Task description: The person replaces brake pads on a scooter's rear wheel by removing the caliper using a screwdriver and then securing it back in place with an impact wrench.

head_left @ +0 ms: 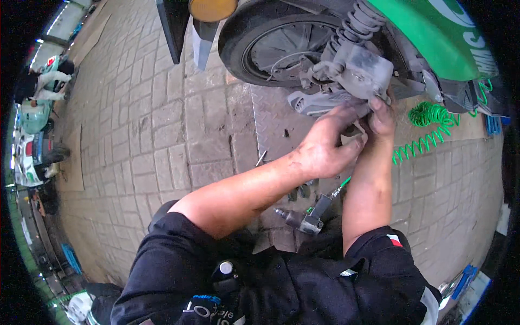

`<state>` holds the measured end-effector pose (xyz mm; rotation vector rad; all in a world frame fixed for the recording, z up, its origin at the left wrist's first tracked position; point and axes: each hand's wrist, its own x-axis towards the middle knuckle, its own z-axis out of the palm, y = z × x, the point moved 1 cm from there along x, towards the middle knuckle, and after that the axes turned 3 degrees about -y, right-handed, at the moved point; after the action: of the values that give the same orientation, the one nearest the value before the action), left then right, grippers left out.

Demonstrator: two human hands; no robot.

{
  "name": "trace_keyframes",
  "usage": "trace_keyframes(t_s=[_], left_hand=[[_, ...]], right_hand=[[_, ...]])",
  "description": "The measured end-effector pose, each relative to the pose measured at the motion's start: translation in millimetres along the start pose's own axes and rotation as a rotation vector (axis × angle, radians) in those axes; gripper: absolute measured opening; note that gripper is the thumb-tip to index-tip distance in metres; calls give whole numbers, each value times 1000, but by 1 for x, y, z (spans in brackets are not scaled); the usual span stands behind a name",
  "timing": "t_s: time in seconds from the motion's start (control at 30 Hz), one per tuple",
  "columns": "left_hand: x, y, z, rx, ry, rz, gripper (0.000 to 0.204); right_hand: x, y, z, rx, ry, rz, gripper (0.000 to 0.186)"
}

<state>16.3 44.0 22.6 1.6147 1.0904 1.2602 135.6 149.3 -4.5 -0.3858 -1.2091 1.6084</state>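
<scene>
Both my hands are at the lower edge of a dusty grey metal housing (368, 67) beside the rear wheel (292, 49) of a green scooter (433, 32). My left hand (333, 142) has curled fingers, their tips hidden under the housing. Close against it, my right hand (381, 120) is bent up with its fingertips at the housing's bottom corner. What the fingers grip, if anything, is hidden. A grey plastic cover (317, 102) sits below the wheel, just past my left hand. Under my forearms lies an air impact tool (306, 219) on the ground.
A green coiled air hose (428, 127) runs from the tool to the right. A coil spring shock (360, 24) rises above the housing. A small bolt (285, 132) and a thin metal piece (261, 158) lie on the metal plate (265, 116). Parked scooters (40, 149) line the far left.
</scene>
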Motion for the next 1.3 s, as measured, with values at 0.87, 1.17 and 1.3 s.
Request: trace_keyframes(t_s=[0.87, 1.17, 1.3], left_hand=[[42, -98, 9, 515, 233, -294, 32], [52, -81, 32, 297, 211, -586, 42], [31, -94, 61, 416, 310, -348, 75]], right_hand=[[1, -13, -48, 352, -45, 113, 67], [3, -21, -50, 355, 123, 111, 67], [-6, -27, -70, 411, 143, 138, 64]])
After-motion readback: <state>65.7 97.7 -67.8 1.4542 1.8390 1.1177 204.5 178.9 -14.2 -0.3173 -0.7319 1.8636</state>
